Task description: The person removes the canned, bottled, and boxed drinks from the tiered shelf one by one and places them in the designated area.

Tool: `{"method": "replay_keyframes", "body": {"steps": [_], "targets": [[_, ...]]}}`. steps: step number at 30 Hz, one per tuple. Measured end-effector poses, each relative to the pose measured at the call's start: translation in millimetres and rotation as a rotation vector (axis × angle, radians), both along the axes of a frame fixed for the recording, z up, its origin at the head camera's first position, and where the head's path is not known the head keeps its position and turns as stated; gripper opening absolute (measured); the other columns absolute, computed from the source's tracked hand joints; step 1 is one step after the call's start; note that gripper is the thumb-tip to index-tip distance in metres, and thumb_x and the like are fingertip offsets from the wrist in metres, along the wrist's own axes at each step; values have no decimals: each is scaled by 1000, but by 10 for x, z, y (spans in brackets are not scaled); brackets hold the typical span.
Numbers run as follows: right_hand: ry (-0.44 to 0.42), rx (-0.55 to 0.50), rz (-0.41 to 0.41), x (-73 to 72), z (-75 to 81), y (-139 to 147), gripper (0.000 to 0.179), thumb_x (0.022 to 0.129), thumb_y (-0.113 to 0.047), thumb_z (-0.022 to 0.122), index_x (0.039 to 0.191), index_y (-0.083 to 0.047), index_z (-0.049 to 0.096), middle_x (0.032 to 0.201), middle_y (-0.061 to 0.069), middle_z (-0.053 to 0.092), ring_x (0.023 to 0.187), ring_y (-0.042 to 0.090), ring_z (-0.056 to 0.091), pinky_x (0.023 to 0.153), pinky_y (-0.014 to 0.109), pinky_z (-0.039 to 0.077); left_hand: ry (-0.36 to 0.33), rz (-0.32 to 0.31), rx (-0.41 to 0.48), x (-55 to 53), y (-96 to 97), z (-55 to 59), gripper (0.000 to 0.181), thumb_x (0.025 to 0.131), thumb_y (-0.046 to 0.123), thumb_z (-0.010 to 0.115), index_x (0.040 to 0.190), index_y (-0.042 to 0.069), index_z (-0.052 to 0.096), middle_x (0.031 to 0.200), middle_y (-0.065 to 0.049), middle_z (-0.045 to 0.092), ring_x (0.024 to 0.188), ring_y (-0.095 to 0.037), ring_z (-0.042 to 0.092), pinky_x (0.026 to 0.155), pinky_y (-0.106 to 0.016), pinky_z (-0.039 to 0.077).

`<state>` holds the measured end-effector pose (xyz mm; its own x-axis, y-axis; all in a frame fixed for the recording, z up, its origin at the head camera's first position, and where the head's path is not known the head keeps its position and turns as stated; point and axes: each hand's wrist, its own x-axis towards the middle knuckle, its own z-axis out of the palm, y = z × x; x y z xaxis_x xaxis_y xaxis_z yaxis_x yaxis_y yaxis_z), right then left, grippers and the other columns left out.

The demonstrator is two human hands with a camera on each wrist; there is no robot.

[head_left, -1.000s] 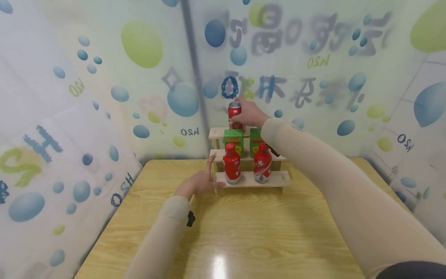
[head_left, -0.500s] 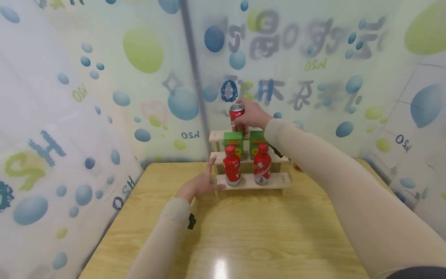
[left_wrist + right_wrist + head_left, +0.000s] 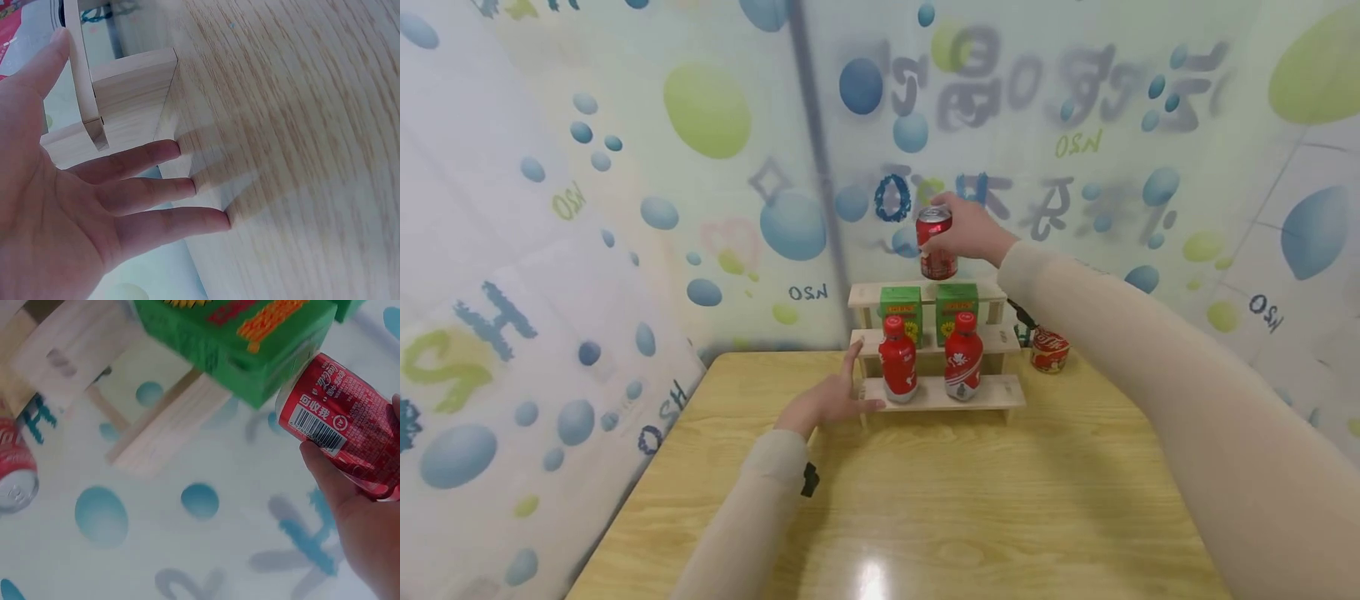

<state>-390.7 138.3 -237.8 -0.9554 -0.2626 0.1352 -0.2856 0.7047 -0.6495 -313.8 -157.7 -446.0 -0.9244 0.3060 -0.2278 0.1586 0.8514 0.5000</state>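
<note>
My right hand (image 3: 966,231) grips a red soda can (image 3: 936,262) upright, just above the top step of a three-tier wooden shelf (image 3: 868,293). In the right wrist view, the thumb lies along the can (image 3: 340,419) near its barcode. My left hand (image 3: 833,398) is at the shelf's left end. Its fingers (image 3: 169,222) are straight with their tips on the table, while the thumb touches the shelf in the left wrist view. Two green boxes (image 3: 901,302) stand on the middle step. Two red bottles (image 3: 898,362) with white bases stand on the bottom step.
Another red can (image 3: 1049,352) is on the wooden table (image 3: 925,500), just right of the shelf. A patterned curtain-like backdrop (image 3: 730,208) rises behind the table and along both sides.
My right hand has carried the can rightward and up off the top step. The can right of the shelf has come into view from behind the sleeve. My left hand stays put.
</note>
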Motion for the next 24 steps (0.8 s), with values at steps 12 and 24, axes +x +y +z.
{"method": "replay_keyframes", "body": {"steps": [12,24], "targets": [[2,41,-103,143,143,618,90,99,-34,74,170,-13,23,164,24,43,138,42,54,106,59,55,1,6,-2,-22,-17,-38,126,89,67,76,165,47,-23,143,-25,67,128,-42,69,115,-59,52],[1,23,-222,253,50,1638,92,101,-37,71,169,-5,18,161,32,40,134,49,51,103,59,57,15,-13,1,-42,-7,-36,126,88,68,76,167,44,-19,135,-23,71,127,-41,69,114,-58,53]]}}
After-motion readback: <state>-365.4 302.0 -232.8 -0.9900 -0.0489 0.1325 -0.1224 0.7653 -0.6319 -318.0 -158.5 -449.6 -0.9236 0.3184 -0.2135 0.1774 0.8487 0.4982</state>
